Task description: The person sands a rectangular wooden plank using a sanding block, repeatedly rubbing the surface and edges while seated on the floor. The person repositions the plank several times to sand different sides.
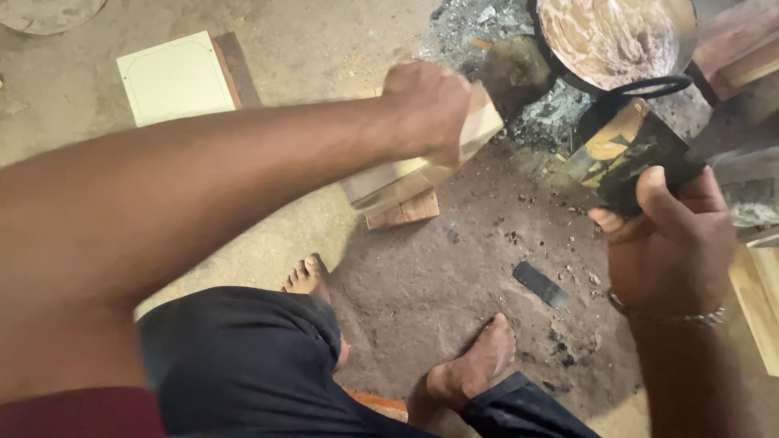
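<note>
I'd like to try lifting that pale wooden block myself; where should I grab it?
Probably at its upper end, coming from above, as the left hand does: the pale wooden block stands tilted on a wood scrap, so its top is free and its lower end is propped.

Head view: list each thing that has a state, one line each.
Left hand: closed on the wood block.
Wood block: held tilted above the wood piece, which lies flat.
Right hand: grips the dark tool, raised.
Pan: upright, pale contents inside.
White panel: flat on the ground.
</note>
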